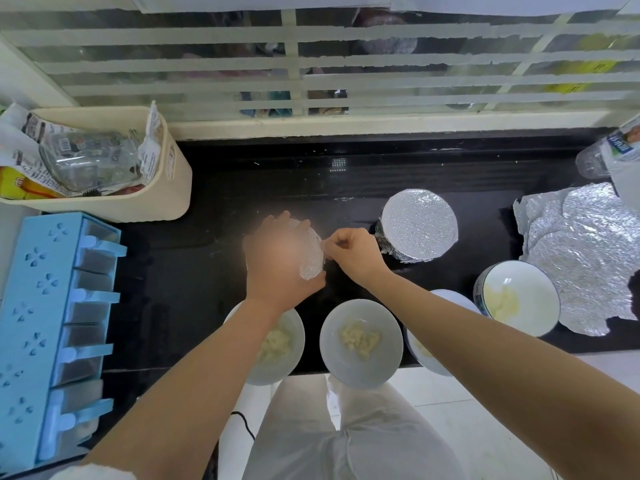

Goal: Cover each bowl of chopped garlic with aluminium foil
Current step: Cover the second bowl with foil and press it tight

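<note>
My left hand (277,261) lies over a foil-covered bowl (311,254) on the black counter, hiding most of it. My right hand (353,252) pinches the foil at that bowl's right rim. A second bowl wrapped in foil (420,225) stands to the right. Open bowls of chopped garlic sit along the front edge: one under my left forearm (287,344), one in the middle (360,341), one behind my right forearm (420,351), and a blue-rimmed one (519,299) at the right. Loose foil sheets (581,251) lie at the far right.
A cream basket (166,199) with a glass jar and papers stands at the back left. A blue drawer rack (52,334) fills the left side. A plastic bottle (609,150) lies at the back right. A barred window runs behind the black counter (277,181).
</note>
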Demonstrator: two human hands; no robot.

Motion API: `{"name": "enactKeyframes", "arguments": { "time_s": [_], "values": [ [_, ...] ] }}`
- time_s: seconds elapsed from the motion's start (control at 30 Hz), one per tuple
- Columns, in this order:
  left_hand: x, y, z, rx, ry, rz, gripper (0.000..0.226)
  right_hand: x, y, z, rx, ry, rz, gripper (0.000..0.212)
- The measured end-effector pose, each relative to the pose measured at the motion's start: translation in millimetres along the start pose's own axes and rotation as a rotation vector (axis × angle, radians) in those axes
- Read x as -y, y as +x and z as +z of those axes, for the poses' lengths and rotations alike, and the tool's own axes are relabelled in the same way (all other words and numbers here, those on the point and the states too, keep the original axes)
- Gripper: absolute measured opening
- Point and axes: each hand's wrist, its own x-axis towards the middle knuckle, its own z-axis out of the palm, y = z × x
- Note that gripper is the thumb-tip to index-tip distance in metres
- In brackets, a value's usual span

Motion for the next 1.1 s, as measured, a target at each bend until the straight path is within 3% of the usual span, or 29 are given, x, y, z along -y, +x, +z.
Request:
{"name": "enactKeyframes", "arguments": {
  "time_s": [0.17,0.3,0.4,0.67,0.9,1.1],
  "values": [
    [0,0,0,-0.003,-0.007,-0.002,0.085,8,-8,1,-0.056,-0.16,-0.069,0.018],
    [0,1,0,0.005,-0.005,0.0,0.085,4,-9,6,-0.101,-0.03,0.024,0.007],
    [0,2,-1,-0.001,-0.008,0.017,0.086,2,-6,8,-0.101,0.138,0.163,0.014],
    [30,14,-9,0.154,0.007,0.296,0.108,3,-12,11,-0.019,0.102,0.21,0.018],
    [14,7,-12,0.12,0.07,0.1,0.113,4,-7,7,0.026,0.091,0.243,0.029],
    [-12,4,0,0.067,0.012,-0.103,0.101,7,-4,-7,0.118,0.106,0.221,0.004]
  ]
}}
